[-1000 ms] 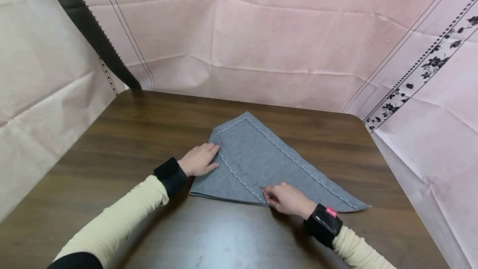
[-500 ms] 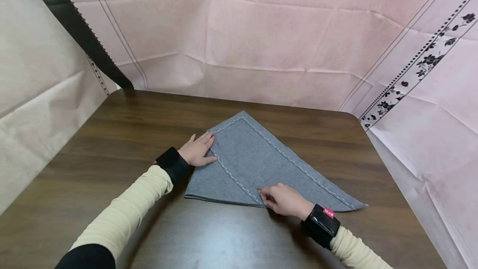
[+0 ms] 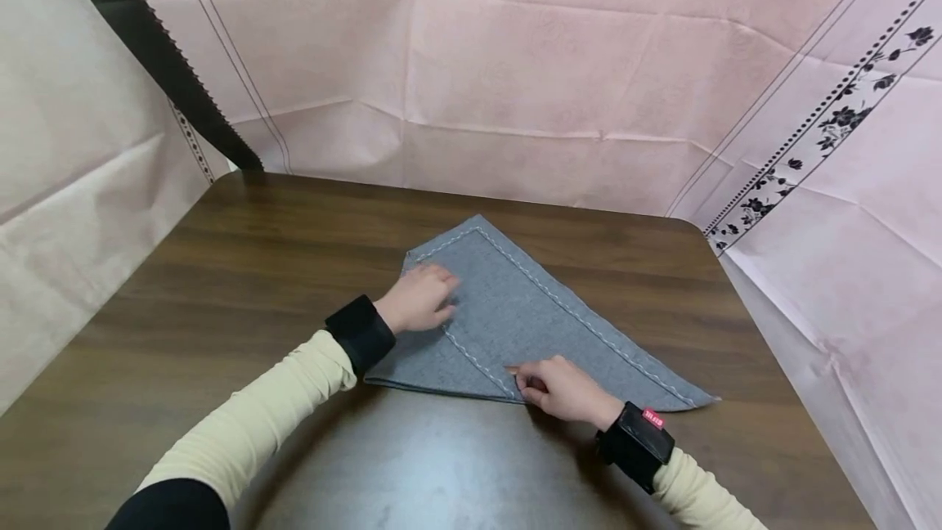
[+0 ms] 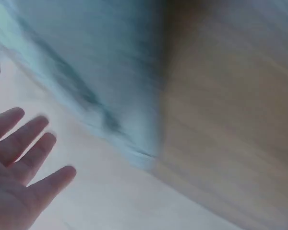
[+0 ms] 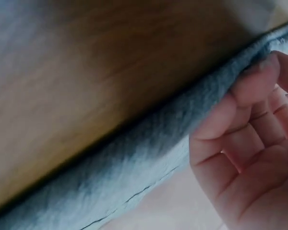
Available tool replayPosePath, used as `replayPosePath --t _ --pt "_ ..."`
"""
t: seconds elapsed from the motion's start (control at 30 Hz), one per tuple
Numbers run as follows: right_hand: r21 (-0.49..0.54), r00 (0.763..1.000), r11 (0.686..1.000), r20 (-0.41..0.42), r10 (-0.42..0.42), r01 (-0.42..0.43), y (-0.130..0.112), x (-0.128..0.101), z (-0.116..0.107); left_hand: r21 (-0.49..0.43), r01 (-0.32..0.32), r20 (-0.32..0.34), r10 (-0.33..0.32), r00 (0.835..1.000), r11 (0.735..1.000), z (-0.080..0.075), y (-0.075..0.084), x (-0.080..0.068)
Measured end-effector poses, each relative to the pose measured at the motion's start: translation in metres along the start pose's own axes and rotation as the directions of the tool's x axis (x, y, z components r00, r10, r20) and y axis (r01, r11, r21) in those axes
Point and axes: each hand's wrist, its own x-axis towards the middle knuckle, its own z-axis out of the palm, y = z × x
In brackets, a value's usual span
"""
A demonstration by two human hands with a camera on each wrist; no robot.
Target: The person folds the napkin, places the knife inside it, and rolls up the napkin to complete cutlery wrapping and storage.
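A grey cloth point(image 3: 515, 301) with white stitching lies folded on the table, one point at the far side and another at the right. My left hand point(image 3: 421, 299) is over the cloth's left part, covering some of the stitched line. Its fingers are spread and straight in the left wrist view, and nothing sits between them. At the near edge my right hand point(image 3: 562, 387) has curled fingers, with the thumb and index finger pinching the cloth. In the right wrist view the fingertips point(image 5: 259, 81) are right at the folded edge.
The brown wooden table point(image 3: 294, 244) has rounded far corners. Behind it hangs a pale pink sheet point(image 3: 515, 88), with a black strip point(image 3: 147, 47) at left and a flower-patterned band point(image 3: 832, 137) at right.
My left hand has moved from the cloth's left edge rightward over the cloth, after first shifting up along that edge. The right hand keeps its place on the near edge.
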Motion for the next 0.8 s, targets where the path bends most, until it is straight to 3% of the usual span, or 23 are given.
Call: replayPosePath --t 0.13,0.27,0.37,0.53,0.63,0.8 --pt "0.035 0.999 0.999 -0.035 0.032 -0.031 0.007 -0.015 -0.009 -0.04 -0.135 -0.015 0.134 0.991 0.99 -0.005 0.042 0.008" --pt "0.012 0.989 0.994 -0.098 0.111 -0.111 0.02 -0.04 -0.019 -0.144 -0.203 0.068 0.214 0.974 0.969 -0.001 0.072 0.011" --pt "-0.034 0.961 0.97 -0.146 0.234 -0.241 0.03 -0.065 -0.026 -0.2 -0.22 0.146 0.251 0.957 0.955 0.005 0.085 0.013" --pt "-0.053 0.867 0.873 -0.16 0.471 -0.484 0.045 -0.109 -0.037 -0.243 -0.22 0.229 0.276 0.933 0.945 0.014 0.093 0.013" --pt "-0.009 0.787 0.793 -0.131 0.603 -0.609 0.052 -0.131 -0.042 -0.258 -0.201 0.247 0.265 0.932 0.945 0.018 0.094 0.012" --pt "0.07 0.658 0.675 -0.171 0.733 -0.734 0.063 -0.156 -0.052 -0.266 -0.198 0.238 0.263 0.935 0.943 0.02 0.097 0.012"
